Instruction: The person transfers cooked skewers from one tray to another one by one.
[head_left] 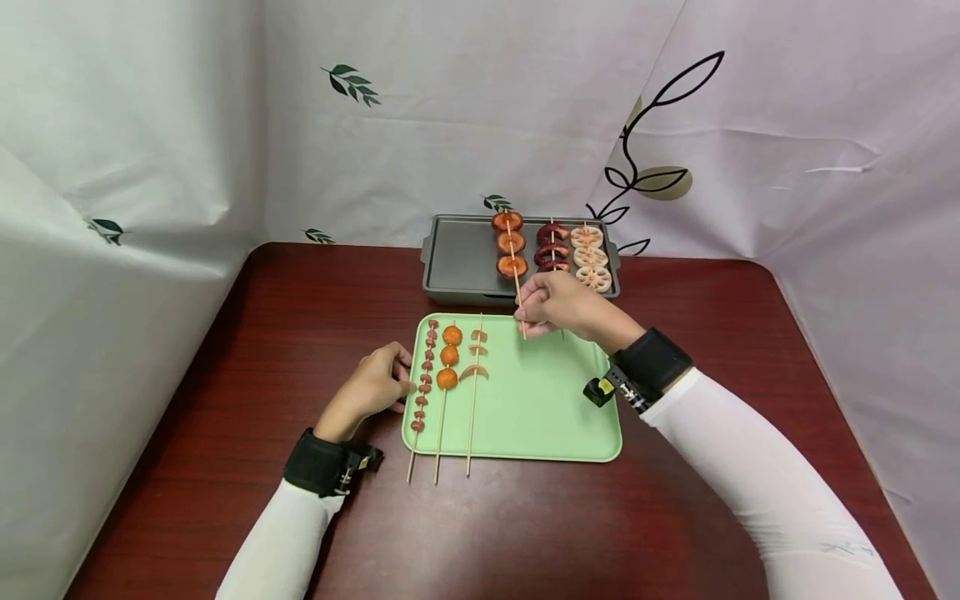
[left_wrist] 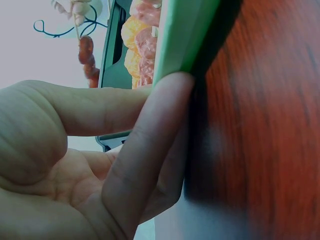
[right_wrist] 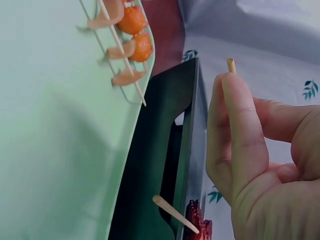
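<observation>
My right hand [head_left: 551,307] pinches the bare stick end of a skewer [head_left: 512,243] with three round, brown-rimmed orange pieces. Those pieces are over the grey grill pan [head_left: 461,258]; whether they touch it I cannot tell. In the right wrist view, the stick's tip [right_wrist: 231,65] pokes out beyond my fingertips. At the left edge of the green tray [head_left: 547,417], my left hand [head_left: 375,382] grips the rim between thumb and fingers. Next to it on the tray lie a skewer of small pink pieces [head_left: 425,377], one of orange balls [head_left: 449,356] and one of thin curved slices [head_left: 477,349].
On the pan's right side lie a skewer of dark red pieces [head_left: 552,250] and one of lotus root slices [head_left: 590,258]. The pan stands behind the tray, against the patterned white cloth [head_left: 450,100]. Brown table [head_left: 480,533] surface extends around both.
</observation>
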